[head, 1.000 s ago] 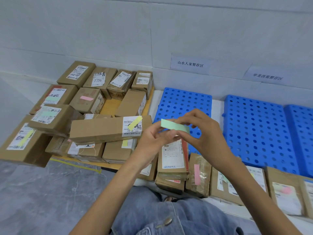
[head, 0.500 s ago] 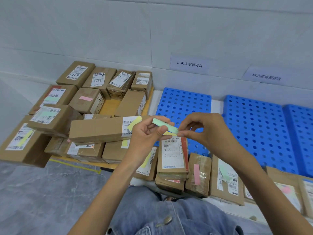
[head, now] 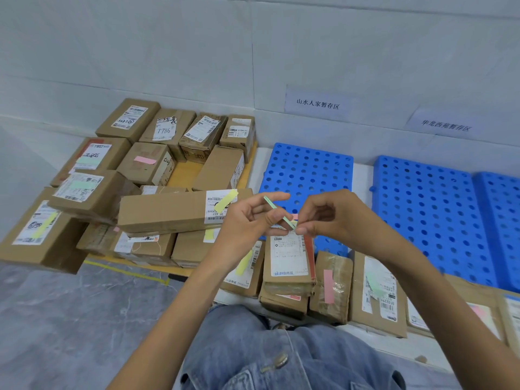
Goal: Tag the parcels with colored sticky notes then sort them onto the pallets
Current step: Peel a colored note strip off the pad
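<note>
Nearest the camera a denim-clad lap (head: 281, 358) is seen, and just beyond it a row of taped parcels is laid flat: one tagged with a yellow note (head: 244, 263), a small stack with a white label (head: 288, 257), one with a pink note (head: 328, 285) and one with a green note (head: 375, 285). Above the stack a green sticky note (head: 280, 212) is held in the air edge-on between both hands, clear of every parcel. Its lower end is pinched by the thumb and forefinger of the right hand (head: 340, 218). Its upper part is held by the left hand (head: 247, 223), the thumb pressed to the strip and the forefinger stretched along it, the remaining fingers loosely curled. The strip is judged almost weightless and limp, apt to curl or cling to skin along its gummed band. It is best kept taut by its two ends and pressed down flat on a label. Whether the stack below is already tagged cannot be told, since its top is hidden by the hands. Farther off, two blue perforated pallets (head: 306, 170) (head: 427, 209) are seen with no parcels on their visible parts. To the left a heap of cartons is piled, a long carton (head: 168, 211) in front bearing a yellow note. Two paper signs (head: 316, 104) (head: 446, 126) are fixed to the wall behind.
</note>
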`<action>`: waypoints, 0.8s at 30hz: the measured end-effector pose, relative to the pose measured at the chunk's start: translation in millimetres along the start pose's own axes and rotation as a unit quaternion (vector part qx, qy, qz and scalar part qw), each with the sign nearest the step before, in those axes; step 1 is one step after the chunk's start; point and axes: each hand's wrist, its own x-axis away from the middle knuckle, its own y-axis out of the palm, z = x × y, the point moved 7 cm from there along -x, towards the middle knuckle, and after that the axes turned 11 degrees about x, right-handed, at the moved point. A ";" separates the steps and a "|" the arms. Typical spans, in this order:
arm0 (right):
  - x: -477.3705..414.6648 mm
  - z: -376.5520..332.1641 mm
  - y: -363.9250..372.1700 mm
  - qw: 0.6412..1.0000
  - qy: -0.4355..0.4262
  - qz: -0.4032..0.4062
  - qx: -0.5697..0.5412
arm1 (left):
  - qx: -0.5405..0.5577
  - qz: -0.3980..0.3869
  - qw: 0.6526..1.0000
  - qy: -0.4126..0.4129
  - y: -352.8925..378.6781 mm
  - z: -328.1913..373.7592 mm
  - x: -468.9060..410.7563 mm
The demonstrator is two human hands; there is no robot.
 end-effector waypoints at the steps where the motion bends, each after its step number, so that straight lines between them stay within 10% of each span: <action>1: -0.2 1.7 2.2 1.000 0.001 -0.008 -0.019 | 0.001 0.002 1.000 -0.001 0.0 -0.8 0.2; 12: 4.3 21.5 23.5 0.975 0.052 -0.036 -0.211 | 0.015 0.024 0.999 -0.024 -2.5 -8.2 2.5; 24: 9.2 10.2 25.2 0.934 0.036 0.210 -0.286 | 0.062 0.067 0.996 0.007 -9.4 -8.5 2.3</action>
